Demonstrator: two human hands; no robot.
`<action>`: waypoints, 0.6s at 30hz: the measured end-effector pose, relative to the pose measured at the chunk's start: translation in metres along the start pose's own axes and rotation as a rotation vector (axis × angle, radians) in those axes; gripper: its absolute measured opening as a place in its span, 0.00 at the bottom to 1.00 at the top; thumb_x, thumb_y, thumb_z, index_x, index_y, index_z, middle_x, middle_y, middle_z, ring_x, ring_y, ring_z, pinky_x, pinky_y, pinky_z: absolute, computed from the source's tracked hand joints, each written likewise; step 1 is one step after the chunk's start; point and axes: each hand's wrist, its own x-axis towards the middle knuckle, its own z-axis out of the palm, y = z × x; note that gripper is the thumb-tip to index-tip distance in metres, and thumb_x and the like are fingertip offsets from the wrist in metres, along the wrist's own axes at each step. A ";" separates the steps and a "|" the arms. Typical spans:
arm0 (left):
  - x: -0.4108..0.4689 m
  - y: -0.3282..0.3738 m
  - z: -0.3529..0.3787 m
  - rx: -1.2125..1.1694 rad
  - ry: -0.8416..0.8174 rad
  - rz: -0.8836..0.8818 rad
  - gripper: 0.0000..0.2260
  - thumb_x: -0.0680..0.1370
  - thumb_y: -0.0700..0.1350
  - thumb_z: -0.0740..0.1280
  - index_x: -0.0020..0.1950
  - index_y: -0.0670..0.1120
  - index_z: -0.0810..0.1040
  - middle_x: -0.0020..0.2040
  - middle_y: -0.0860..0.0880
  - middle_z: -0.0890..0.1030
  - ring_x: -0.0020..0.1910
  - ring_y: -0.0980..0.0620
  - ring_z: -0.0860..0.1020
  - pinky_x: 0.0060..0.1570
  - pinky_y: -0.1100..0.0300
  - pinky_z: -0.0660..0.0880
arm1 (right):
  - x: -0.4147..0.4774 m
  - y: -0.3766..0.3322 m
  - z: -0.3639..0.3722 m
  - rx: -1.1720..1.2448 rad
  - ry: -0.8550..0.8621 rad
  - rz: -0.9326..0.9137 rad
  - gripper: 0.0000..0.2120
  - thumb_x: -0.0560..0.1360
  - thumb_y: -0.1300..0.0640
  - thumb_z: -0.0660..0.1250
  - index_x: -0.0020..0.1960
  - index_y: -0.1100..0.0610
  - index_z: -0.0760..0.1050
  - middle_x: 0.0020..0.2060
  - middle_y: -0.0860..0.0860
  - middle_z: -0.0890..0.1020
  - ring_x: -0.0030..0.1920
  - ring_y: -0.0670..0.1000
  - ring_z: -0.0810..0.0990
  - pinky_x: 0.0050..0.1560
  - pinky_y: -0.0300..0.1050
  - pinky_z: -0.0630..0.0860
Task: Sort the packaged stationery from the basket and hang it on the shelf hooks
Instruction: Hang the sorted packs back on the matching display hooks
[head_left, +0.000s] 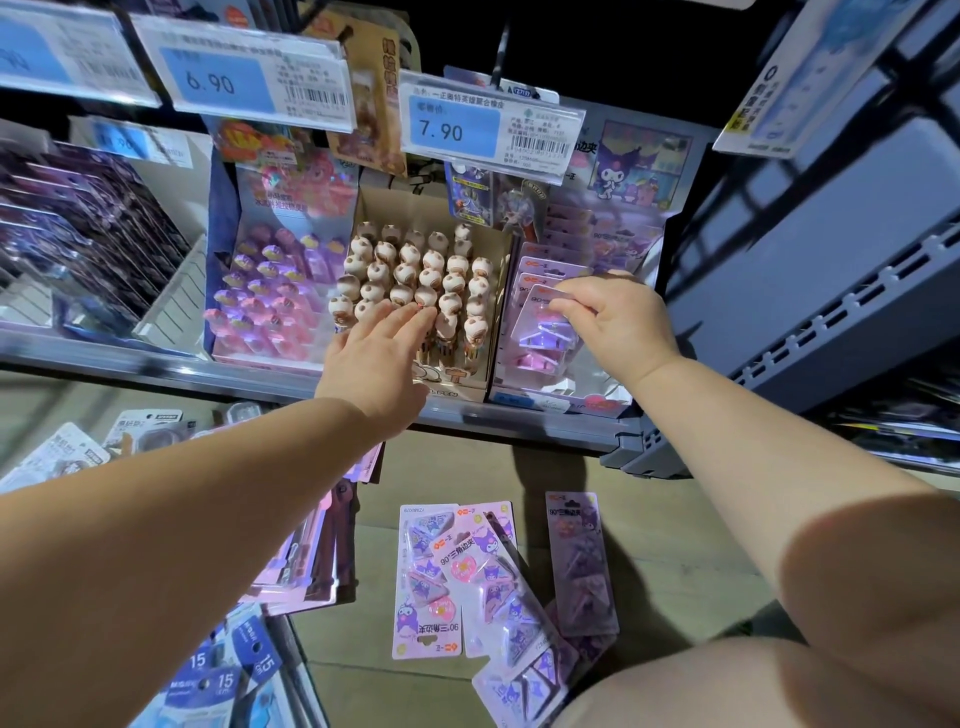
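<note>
Fingers (571, 291) of the right hand (618, 317) curl round the top edge of a purple clip pack (545, 325). They pinch it where it stands at the front of a row of like packs, in the display box (561, 402) at the right end of the shelf (156, 364). The left hand (382, 353) reaches out flat, holding nothing, its straight fingertips (410, 317) touching the round-headed pens (415, 270) in the neighbouring box. Below the shelf's front edge, several more clip packs (447, 571) lie loose and overlapping on the floor (675, 519). A 7.90 price tag (483, 130) hangs above.
</note>
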 end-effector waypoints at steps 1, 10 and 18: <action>0.000 0.000 0.000 0.000 -0.002 0.000 0.36 0.78 0.49 0.67 0.80 0.56 0.50 0.80 0.55 0.53 0.79 0.51 0.47 0.75 0.46 0.52 | -0.001 -0.001 0.002 -0.006 0.028 -0.019 0.10 0.78 0.54 0.66 0.53 0.58 0.83 0.45 0.56 0.85 0.51 0.59 0.79 0.53 0.49 0.75; -0.001 -0.001 -0.002 0.013 -0.019 -0.004 0.36 0.78 0.50 0.66 0.80 0.56 0.49 0.80 0.56 0.52 0.79 0.51 0.47 0.75 0.47 0.51 | -0.003 -0.006 0.011 -0.103 0.171 -0.157 0.08 0.74 0.55 0.67 0.45 0.58 0.84 0.34 0.54 0.84 0.36 0.57 0.81 0.40 0.46 0.76; -0.001 -0.001 -0.004 0.007 -0.034 -0.005 0.36 0.78 0.48 0.66 0.80 0.56 0.49 0.80 0.56 0.52 0.79 0.52 0.47 0.74 0.47 0.52 | 0.000 0.005 0.009 -0.065 -0.036 -0.140 0.10 0.78 0.55 0.66 0.56 0.56 0.83 0.49 0.55 0.85 0.53 0.59 0.80 0.54 0.51 0.76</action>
